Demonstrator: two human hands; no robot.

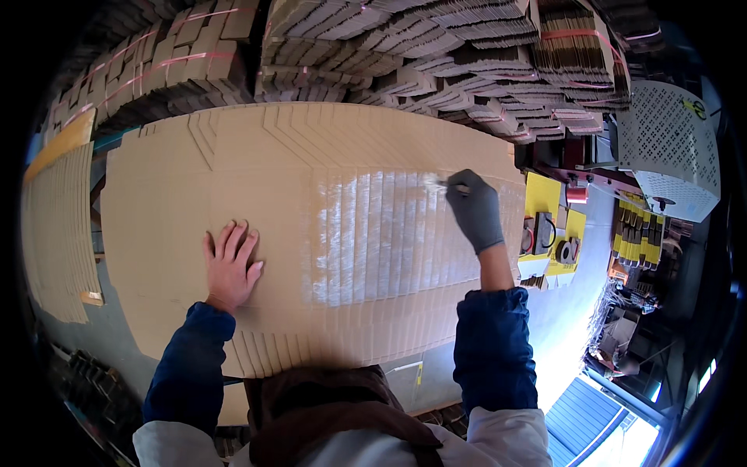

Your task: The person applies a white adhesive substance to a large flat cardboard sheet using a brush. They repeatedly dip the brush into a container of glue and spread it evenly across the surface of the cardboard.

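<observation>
Fanned-out flat cardboard sheets [171,194] lie in front of me, their edges overlapping in steps. A wet, whitish, glue-like coat [373,233] covers the strips in their middle right. My left hand [232,265], bare, rests flat on the cardboard left of the coat, fingers spread. My right hand [473,206], in a dark grey glove, is closed round the handle of a brush [436,185]. The brush's pale tip touches the coat's upper right corner; the fist hides most of the handle.
Tied stacks of folded cardboard [436,54] rise along the far side. More layered sheets [58,226] stand at the left. At the right are a roll of tape [566,251] on yellow card, a perforated grey metal cover [669,148] and a bundle of yellow-and-black pieces [638,233].
</observation>
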